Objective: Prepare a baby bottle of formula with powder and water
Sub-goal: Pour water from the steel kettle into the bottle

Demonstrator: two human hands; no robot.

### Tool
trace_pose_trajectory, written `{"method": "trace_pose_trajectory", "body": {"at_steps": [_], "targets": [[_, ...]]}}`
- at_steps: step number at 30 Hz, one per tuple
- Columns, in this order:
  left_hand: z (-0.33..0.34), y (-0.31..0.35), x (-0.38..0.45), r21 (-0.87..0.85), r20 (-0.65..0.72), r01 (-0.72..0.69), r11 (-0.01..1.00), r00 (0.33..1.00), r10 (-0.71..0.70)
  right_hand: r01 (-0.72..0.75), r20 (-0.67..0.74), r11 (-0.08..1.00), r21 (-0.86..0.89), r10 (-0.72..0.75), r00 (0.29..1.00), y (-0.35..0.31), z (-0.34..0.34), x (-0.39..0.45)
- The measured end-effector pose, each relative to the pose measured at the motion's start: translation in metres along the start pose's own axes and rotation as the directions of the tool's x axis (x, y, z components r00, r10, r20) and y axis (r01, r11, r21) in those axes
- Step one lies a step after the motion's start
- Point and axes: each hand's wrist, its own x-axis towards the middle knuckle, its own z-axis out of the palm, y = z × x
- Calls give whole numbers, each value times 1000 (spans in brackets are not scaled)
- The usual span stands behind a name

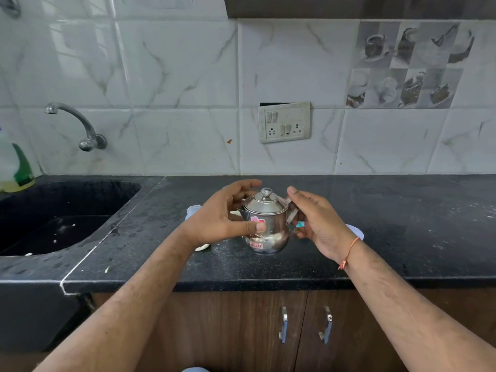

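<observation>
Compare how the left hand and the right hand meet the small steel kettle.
The left hand wraps the small steel kettle from the spout side, thumb pressed on its front sticker; the right hand holds the handle side. The right wrist wears an orange thread; the left is bare. Both hold the kettle upright, lid on.

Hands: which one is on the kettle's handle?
The right hand, the one with the orange wrist thread, holds the handle of the steel kettle. The left hand instead wraps the body on the spout side, thumb on the front.
</observation>
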Motion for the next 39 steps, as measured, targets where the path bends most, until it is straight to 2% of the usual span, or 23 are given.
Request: {"method": "trace_pose_trajectory", "body": {"at_steps": [6, 11, 13, 14, 16, 18, 19, 20, 22, 24, 27, 32, 39], "targets": [[-18, 2, -7, -36, 16, 8, 999, 1000, -7, -20, 85, 992, 122, 9, 996, -15, 16, -3], [-26, 1, -15, -9, -11, 0, 1000, 1000, 0, -27, 47, 983, 180, 19, 999, -16, 25, -2], [-34, -4, -25, 13, -117, -64, 998, 991, 65, -13, 14, 982, 186, 11, 1000, -12, 25, -2], [-37, -9, -31, 25, -215, -108, 994, 970, 111, -9, -7, 981, 193, 11, 1000, -9, 25, -2], [-41, -28, -41, 39, -466, -144, 989, 873, 145, -13, -50, 977, 214, 24, 998, -4, 23, -1], [-42, -51, -46, 41, -642, 1, 999, 766, 26, -24, -105, 974, 226, 48, 993, 0, 19, -2], [-43, -63, -48, 19, -653, 121, 992, 753, -79, -28, -135, 974, 223, 60, 989, 2, 18, -2], [-44, -74, -50, -11, -615, 239, 971, 764, -195, -32, -166, 977, 212, 69, 984, 3, 16, -3], [-44, -95, -53, -42, -501, 387, 921, 789, -355, -36, -220, 984, 172, 74, 973, 6, 13, -3], [-41, -106, -53, 10, -448, 444, 896, 803, -393, -38, -262, 991, 130, 71, 962, 7, 10, -3], [-30, -102, -50, 108, -410, 410, 905, 848, -336, -41, -324, 996, 76, 63, 944, 7, 6, -2], [-1, -88, -43, 137, -196, 279, 950, 948, -250, -57, -366, 998, -7, 50, 929, 2, 3, 1], [9, -96, -39, 93, -148, 259, 961, 958, -244, -39, -378, 991, -126, -11, 926, 1, 0, 17]]}}
